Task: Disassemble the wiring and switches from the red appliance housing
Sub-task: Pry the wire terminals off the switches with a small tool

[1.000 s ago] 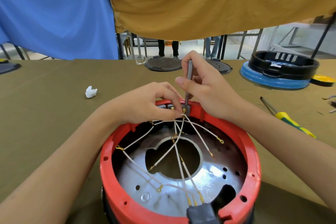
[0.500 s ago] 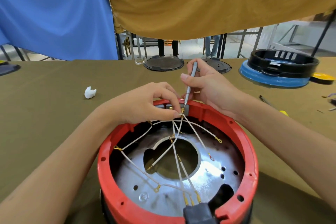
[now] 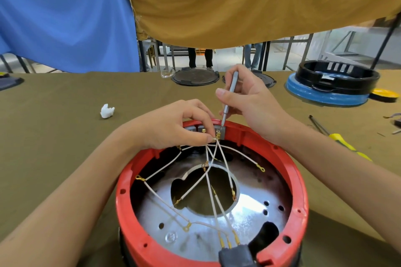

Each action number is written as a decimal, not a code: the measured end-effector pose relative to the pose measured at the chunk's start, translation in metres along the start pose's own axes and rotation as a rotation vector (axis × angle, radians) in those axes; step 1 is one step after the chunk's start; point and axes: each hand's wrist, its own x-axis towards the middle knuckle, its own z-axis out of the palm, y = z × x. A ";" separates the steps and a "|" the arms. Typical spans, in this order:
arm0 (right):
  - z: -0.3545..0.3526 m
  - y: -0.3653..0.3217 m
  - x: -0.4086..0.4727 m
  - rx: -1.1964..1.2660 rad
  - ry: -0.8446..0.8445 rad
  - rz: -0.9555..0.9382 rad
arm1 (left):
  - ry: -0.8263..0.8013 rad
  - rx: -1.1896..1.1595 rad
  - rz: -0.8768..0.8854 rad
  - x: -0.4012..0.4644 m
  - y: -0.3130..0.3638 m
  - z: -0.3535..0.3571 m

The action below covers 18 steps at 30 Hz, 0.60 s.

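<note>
the red housing (image 3: 130, 182) sits at 6 o'clock on the olive table (image 3: 54, 115), white wires (image 3: 208, 180) fanned across its metal base. at its 12 o'clock rim the left hand (image 3: 173, 123) pinches a wire end, and the right hand (image 3: 253, 102) holds a thin grey screwdriver (image 3: 230, 97), tip down on the grey switch (image 3: 219, 131). a yellow screwdriver (image 3: 345, 143) lies at 3 o'clock, a white scrap (image 3: 107, 111) at 10.

White crumpled scrap (image 3: 107, 111), yellow-handled screwdriver (image 3: 340, 138), black-and-blue housing (image 3: 332, 84) on olive tablecloth (image 3: 54, 119).
</note>
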 end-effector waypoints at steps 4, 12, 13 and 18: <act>0.002 -0.003 -0.003 -0.176 -0.112 -0.120 | 0.029 -0.043 0.021 0.001 0.000 0.001; 0.001 -0.004 -0.002 -0.036 -0.052 -0.064 | 0.029 -0.030 0.009 0.000 -0.002 0.001; 0.001 -0.004 -0.002 -0.043 -0.046 -0.065 | 0.028 -0.030 0.009 0.000 -0.001 0.001; 0.002 -0.003 -0.002 -0.106 -0.053 -0.102 | 0.029 -0.031 0.021 0.000 0.000 0.001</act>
